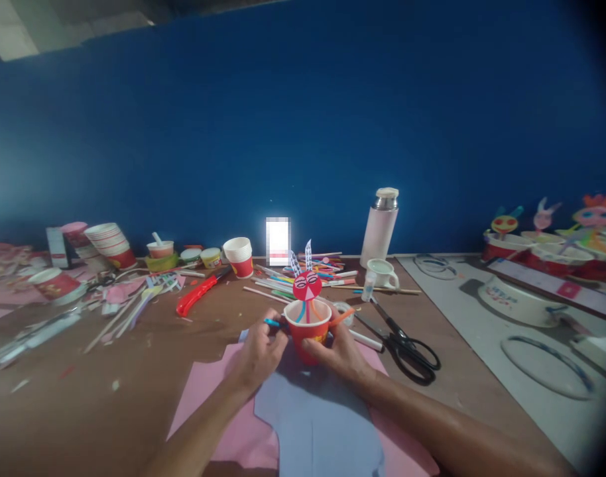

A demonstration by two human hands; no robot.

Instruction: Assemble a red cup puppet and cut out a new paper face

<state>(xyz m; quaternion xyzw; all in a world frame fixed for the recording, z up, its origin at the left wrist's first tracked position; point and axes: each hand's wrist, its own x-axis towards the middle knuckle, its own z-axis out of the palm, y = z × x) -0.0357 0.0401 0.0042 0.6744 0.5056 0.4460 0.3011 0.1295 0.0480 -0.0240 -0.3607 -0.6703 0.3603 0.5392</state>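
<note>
In the head view a red paper cup point(310, 338) with a white rim stands upright over stacked coloured paper. A round red paper face point(307, 285) with two long patterned ears rises from it, on a stem. Blue and orange strips run down inside. My right hand point(340, 344) is closed round the cup's right side, thumb across the front. By that hand an orange strip point(343, 317) pokes out of the cup's side. At the left side my left hand point(263, 344) has its fingers curled at a blue strip point(272, 322), pinching it near the cup wall.
Pink paper point(203, 397) and blue paper point(317, 424) lie under the hands. Black scissors point(412, 354) rest at right, a red cutter point(198, 295) at left. Behind are pens, a cup stack point(238, 255), a thermos point(381, 228) and a mug point(381, 273). Finished-looking cup figures point(506, 245) stand far right.
</note>
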